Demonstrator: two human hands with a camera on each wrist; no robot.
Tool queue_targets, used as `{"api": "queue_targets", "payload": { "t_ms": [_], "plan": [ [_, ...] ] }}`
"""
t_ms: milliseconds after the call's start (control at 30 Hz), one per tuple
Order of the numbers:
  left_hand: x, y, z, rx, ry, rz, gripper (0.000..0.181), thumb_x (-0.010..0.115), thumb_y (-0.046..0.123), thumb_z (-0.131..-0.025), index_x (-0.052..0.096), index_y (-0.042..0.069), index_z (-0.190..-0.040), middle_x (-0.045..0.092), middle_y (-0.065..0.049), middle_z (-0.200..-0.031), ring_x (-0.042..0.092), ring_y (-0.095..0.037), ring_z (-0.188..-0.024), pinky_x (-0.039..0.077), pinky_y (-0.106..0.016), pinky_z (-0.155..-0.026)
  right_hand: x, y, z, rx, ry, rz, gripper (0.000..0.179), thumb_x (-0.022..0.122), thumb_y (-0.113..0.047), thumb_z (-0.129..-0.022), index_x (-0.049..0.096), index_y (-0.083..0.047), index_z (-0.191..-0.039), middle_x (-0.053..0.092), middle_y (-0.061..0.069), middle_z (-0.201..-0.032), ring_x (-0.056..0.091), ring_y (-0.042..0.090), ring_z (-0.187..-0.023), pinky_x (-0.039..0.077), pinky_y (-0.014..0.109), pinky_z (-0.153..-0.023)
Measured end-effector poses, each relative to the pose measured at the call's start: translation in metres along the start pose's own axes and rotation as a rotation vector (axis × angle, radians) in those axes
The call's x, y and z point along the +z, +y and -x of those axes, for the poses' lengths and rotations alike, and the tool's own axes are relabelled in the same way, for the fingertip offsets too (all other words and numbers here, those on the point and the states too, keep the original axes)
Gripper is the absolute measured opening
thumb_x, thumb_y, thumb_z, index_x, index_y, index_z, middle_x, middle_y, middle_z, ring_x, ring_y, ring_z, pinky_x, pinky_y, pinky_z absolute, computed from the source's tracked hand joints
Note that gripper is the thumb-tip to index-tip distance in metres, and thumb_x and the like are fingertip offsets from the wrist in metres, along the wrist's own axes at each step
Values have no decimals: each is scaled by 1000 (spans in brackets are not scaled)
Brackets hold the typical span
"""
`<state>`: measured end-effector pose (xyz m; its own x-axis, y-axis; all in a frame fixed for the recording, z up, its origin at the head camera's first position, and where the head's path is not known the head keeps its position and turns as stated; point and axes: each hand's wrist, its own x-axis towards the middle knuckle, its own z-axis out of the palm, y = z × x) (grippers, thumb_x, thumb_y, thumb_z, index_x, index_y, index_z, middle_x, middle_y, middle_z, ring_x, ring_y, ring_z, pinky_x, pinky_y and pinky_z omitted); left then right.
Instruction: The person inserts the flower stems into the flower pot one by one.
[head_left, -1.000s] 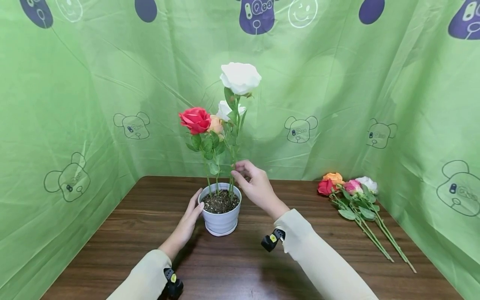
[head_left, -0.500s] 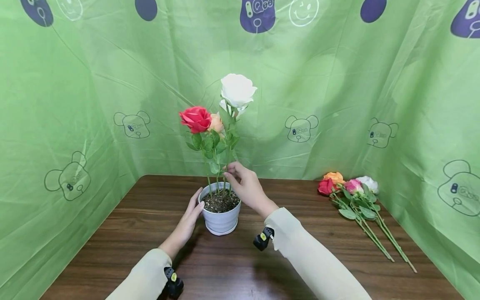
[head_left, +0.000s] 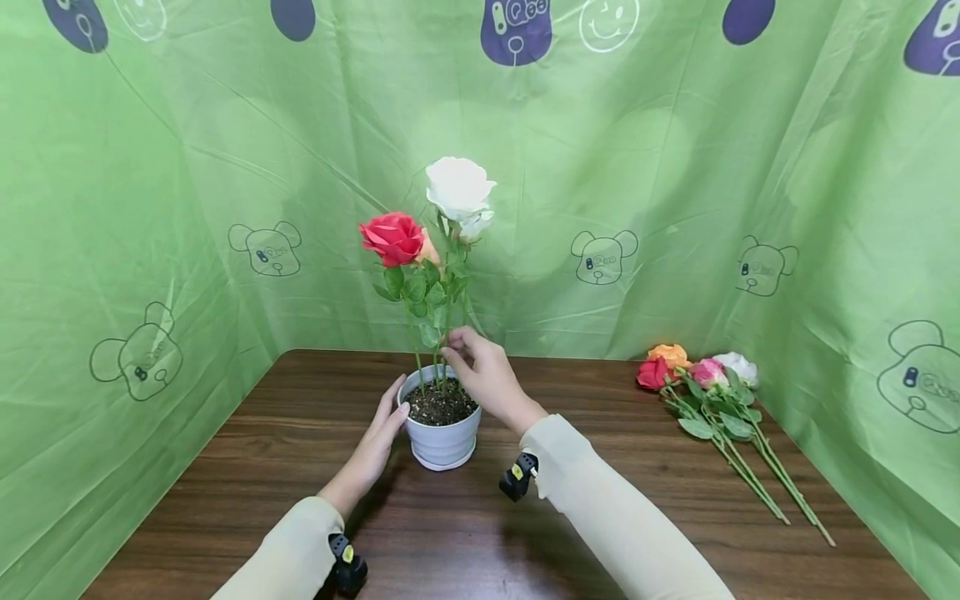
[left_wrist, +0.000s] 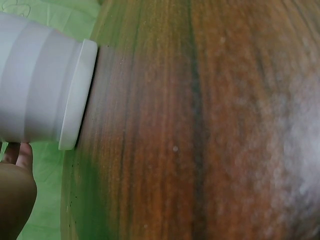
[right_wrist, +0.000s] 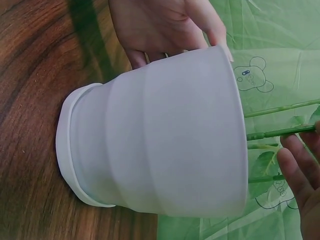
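Your right hand [head_left: 489, 375] pinches the top rose [head_left: 459, 188] by its stem [right_wrist: 270, 133]; press straight into the soil [head_left: 441, 407], your left hand [head_left: 377, 437], laid loosely at nine o'clock, steadying the pot [head_left: 444, 443].

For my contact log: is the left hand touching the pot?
Touching: in the right wrist view, the left hand lays its thumb against the pot.

The pot [head_left: 442, 442] looks matt, the table [head_left: 285, 425] glossy wood.

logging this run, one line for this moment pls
left hand: against white pot | right hand: pinching green stem | loose flowers: lying on table
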<state>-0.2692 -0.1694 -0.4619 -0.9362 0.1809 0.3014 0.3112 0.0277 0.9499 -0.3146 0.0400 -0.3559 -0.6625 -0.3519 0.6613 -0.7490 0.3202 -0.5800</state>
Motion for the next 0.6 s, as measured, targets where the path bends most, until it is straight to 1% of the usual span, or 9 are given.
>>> {"api": "queue_targets", "payload": {
  "t_ms": [167,267,433,600],
  "plan": [
    [0,0,0,9,2,-3,56,34,25,-110,14,11,-160,14,-20,-163,17,-35,-146,19,-57,-113,3,1,0,17,-5,33,12,64,-11,-98,64,-6,-109,71,2,-98,67,13,-85,54,28,-78],
    [0,0,0,17,0,-3,56,34,24,-110,13,9,-160,14,-20,-163,17,-36,-146,19,-58,-113,6,2,1,33,-16,61,12,64,-12,-99,64,-6,-109,71,2,-98,67,13,-84,54,28,-78],
    [1,0,-1,17,-1,2,57,34,23,-110,12,7,-160,14,-20,-163,16,-35,-147,18,-58,-113,7,2,4,75,-15,72,13,64,-13,-99,64,-5,-109,71,4,-99,67,14,-83,54,30,-77],
    [0,-1,-1,14,5,1,56,34,24,-110,14,10,-160,14,-20,-163,16,-35,-147,18,-58,-113,8,5,4,89,-18,87,14,63,-13,-99,66,-5,-110,72,3,-99,66,14,-82,54,30,-76]
  ]
}}
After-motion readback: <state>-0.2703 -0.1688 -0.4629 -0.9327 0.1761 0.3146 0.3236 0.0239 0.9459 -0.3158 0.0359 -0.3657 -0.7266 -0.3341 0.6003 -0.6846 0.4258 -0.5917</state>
